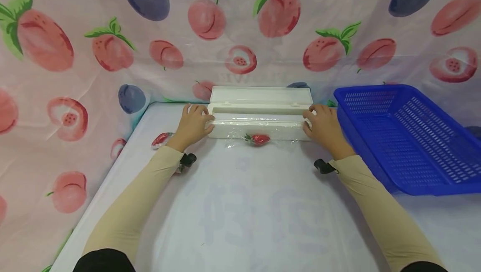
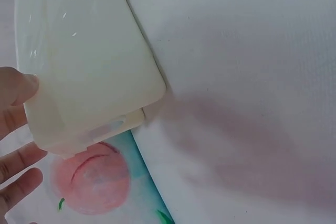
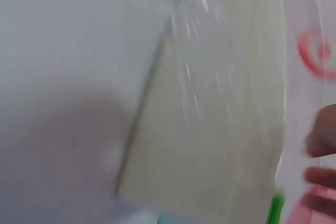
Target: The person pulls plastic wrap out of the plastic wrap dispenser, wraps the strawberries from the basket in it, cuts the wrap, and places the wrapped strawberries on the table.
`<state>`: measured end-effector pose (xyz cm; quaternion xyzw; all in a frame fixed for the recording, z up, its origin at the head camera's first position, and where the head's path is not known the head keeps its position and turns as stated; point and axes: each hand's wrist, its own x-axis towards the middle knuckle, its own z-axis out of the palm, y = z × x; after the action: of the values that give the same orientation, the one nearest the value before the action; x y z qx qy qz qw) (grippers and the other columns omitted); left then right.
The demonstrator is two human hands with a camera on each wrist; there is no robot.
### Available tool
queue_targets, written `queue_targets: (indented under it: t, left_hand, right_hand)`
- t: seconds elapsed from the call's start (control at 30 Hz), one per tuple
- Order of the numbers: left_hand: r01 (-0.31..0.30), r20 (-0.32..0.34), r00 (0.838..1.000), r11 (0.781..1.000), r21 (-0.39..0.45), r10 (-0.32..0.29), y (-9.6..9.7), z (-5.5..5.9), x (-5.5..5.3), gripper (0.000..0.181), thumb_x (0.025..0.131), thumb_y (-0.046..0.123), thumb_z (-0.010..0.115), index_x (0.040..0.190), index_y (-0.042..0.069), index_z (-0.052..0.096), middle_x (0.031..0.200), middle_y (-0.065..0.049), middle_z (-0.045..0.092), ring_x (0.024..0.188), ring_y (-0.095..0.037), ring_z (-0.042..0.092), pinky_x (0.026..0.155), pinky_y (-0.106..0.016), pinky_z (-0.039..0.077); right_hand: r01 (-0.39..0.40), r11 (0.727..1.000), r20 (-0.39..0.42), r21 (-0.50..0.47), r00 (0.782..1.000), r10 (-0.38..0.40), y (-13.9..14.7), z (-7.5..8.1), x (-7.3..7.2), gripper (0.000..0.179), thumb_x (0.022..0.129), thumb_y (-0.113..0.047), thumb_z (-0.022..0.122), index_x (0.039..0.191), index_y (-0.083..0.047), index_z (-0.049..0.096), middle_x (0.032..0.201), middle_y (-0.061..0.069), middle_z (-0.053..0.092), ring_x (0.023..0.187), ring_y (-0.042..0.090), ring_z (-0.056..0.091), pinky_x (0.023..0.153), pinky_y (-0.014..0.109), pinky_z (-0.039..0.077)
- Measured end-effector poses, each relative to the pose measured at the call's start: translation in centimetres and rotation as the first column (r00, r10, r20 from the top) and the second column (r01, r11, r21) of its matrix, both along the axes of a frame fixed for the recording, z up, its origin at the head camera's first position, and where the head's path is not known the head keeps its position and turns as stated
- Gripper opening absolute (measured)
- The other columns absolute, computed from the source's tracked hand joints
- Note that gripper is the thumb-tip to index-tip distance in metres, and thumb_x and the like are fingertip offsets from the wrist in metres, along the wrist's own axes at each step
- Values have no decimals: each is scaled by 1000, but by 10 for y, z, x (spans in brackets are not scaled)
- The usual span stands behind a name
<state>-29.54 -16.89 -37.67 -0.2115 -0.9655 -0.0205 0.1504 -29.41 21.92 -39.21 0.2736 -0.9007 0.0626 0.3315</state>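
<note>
A white cling film dispenser (image 1: 259, 132) lies lengthwise at the back of the table with its lid raised. Clear film hangs over its front wall, and a red strawberry (image 1: 260, 139) with green leaves sits against that film. My left hand (image 1: 193, 123) holds the dispenser's left end, thumb (image 2: 23, 87) on the edge and fingers spread behind. At the opposite end is my right hand (image 1: 325, 128), its bent fingers (image 3: 320, 177) showing a gap from the box in the blurred right wrist view. Beside my left wrist lies a film-wrapped strawberry (image 1: 161, 139).
A blue plastic basket (image 1: 379, 155) stands on the right, close to my right forearm. Another wrapped item (image 1: 178, 169) is partly hidden under my left wrist. Fruit-printed cloth (image 1: 240, 25) hangs behind the white table (image 1: 248, 213).
</note>
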Motion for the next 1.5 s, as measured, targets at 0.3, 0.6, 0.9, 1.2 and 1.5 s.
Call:
queue_targets:
  t: [0.3,0.6,0.9,1.2,1.5]
  left_hand:
    - [6,66,998,999,35,-8,-2,6,-2,24,86,29,66,105,16,70,116,-11,56,116,-33,46,108,-55,23]
    - [13,42,999,998,57,-16,-5,5,-1,23,87,27,66,106,15,67,117,-11,56,116,-33,46,109,-54,23]
    - [30,-102,995,995,96,-21,-4,5,5,15,89,19,61,101,13,68,112,-11,59,111,-32,50,107,-52,28]
    - [91,-186,979,994,66,-78,9,7,18,12,86,16,63,97,13,68,108,-10,59,110,-31,52,107,-53,29]
    - [219,-226,950,976,-6,-214,35,5,41,13,83,16,67,95,14,68,103,-7,60,105,-27,54,106,-53,32]
  right_hand:
    - [-310,901,-32,303,942,335,-71,-13,16,26,75,-21,76,93,-7,64,89,8,63,86,26,59,72,39,47]
    - [-308,834,-6,457,937,349,-103,-17,7,23,83,-27,69,97,-9,63,90,4,64,85,23,58,71,36,44]
    - [-257,821,13,510,956,292,-112,-17,3,21,84,-19,67,100,-5,65,93,5,64,83,22,57,69,34,44]
    - [-269,839,122,472,963,239,-111,-13,11,17,80,-16,71,92,-6,65,92,5,62,85,22,58,68,35,46]
    - [-349,852,442,390,883,159,-107,11,31,30,67,-31,83,85,-13,66,80,-1,59,80,18,52,74,36,45]
